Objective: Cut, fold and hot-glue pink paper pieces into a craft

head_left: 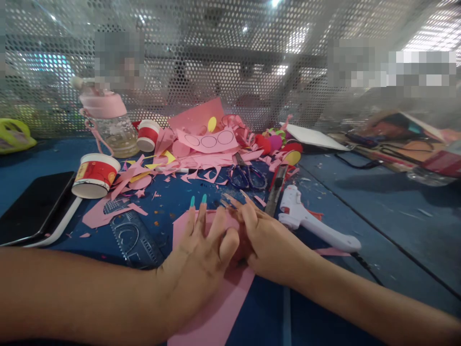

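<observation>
At the far left of a blue tabletop [320, 187], a yellow-green ring-shaped thing [16, 136], with a black-screened device [36, 206] nearer the camera and a curved white strip [66, 222] along its right edge. Just beyond, a red-and-white paper cup [94, 177]; behind that, a clear bottle [120, 134] with a pink lid and some liquid inside, then a second paper cup [147, 137] leaning beside it. Next, a dark stencil ruler [137, 235] partly under pink scraps [95, 214]. Near the middle, on a pink sheet [212, 312] angled toward the camera, the left hand [194, 250]: teal-nailed fingers spread apart and laid over the paper, thumb bent inward. Past the fingertips, a heap of pink paper [201, 156] with a strip of three drawn ovals [209, 141] and a yellow oval [212, 124]. Close against the left hand, over the sheet's upper right part, the right hand [264, 235]: fingers curled and blurred; impossible to tell whether clamped on anything. Beyond it, scissors [248, 177] with blue handles, then a flat grey metal tool [276, 190] reaching toward the wrist, with red and purple pompoms [275, 142] behind. Further right, a white glue gun [317, 223] on its side, a white board [313, 136] farther back, and a cluttered pile [403, 149] at the edge.
</observation>
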`<state>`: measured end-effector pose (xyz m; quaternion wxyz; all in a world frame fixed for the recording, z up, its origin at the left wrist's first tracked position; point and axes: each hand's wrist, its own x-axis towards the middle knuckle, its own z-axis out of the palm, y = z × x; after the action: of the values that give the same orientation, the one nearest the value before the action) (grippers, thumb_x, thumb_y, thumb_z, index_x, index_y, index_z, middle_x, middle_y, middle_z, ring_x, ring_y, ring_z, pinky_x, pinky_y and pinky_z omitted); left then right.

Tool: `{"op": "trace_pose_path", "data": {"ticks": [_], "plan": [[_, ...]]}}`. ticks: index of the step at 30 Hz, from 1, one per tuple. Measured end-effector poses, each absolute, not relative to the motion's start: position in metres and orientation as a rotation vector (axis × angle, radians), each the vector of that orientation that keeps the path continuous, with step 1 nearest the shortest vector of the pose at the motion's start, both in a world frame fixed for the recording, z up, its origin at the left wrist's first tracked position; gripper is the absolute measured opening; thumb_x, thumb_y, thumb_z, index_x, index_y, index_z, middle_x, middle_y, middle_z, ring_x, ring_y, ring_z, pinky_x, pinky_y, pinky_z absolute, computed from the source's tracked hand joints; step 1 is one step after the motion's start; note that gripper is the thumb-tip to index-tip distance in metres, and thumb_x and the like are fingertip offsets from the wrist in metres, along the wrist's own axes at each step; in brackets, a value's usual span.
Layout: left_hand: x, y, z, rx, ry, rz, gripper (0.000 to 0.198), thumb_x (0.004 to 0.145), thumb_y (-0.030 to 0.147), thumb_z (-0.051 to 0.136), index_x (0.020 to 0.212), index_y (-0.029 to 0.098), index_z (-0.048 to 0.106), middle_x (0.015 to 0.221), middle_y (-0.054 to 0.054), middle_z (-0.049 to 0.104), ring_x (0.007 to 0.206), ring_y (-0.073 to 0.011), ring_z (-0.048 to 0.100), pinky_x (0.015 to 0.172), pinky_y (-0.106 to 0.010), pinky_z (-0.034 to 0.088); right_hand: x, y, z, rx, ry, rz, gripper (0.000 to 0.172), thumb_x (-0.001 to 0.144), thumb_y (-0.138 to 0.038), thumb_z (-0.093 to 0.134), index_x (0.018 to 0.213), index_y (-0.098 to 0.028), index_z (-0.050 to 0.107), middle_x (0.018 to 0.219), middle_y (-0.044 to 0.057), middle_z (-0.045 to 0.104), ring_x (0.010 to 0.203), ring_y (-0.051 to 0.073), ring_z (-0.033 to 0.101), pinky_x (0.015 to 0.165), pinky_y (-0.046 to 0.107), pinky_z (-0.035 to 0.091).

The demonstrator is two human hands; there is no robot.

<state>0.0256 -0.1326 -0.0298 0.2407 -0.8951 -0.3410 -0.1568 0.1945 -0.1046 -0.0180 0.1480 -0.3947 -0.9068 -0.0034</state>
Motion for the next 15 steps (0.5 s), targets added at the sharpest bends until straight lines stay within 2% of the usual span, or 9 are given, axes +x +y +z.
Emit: {"op": "trace_pose_path", "data": {"ticks": [3,5,9,15], "plan": [[0.0256,-0.1282,-0.0292,-2.498,-1.093,-0.394,0.031,0.081,0.028,0.052,0.105,0.009,0.049,0.117,-0.022,0.055,0.109,-0.0405,0.054,0.086,-0.061,0.042,0.1943,-0.1042,-0.0181,-1.089,-2.633,-0.128,0.062,0.059,-0.005,0.038,0.119,0.011,0.039,0.116,0.032,0.057,0.118,0.031,0.051,0.09,0.047,0.049],[0.0262,-0.1262,-0.0281,-2.543,-1.114,-0.398,0.035,0.082,0.034,0.052,0.105,0.008,0.05,0.116,-0.022,0.055,0.107,-0.0397,0.055,0.083,-0.06,0.044,0.1944,-0.1038,-0.0189,-1.061,-2.65,-0.205,0.058,0.064,-0.005,0.037,0.12,0.011,0.038,0.115,0.032,0.057,0.116,0.032,0.053,0.09,0.048,0.048],[0.0267,-0.1241,-0.0259,-2.591,-1.034,-0.428,0.032,0.083,0.031,0.053,0.107,0.009,0.051,0.11,-0.018,0.059,0.107,-0.0343,0.057,0.084,-0.056,0.047,0.1941,-0.1041,-0.0197,-1.063,-2.64,-0.237,0.057,0.064,-0.006,0.038,0.119,0.009,0.04,0.113,0.029,0.059,0.114,0.029,0.054,0.094,0.044,0.047],[0.0265,-0.1279,-0.0234,-2.534,-1.031,-0.427,0.032,0.083,0.029,0.051,0.107,0.008,0.052,0.115,-0.02,0.057,0.108,-0.0356,0.056,0.086,-0.056,0.047,0.1944,-0.1054,-0.0183,-1.086,-2.627,-0.152,0.06,0.06,-0.005,0.041,0.117,0.011,0.042,0.114,0.031,0.058,0.118,0.029,0.052,0.099,0.043,0.043]]}}
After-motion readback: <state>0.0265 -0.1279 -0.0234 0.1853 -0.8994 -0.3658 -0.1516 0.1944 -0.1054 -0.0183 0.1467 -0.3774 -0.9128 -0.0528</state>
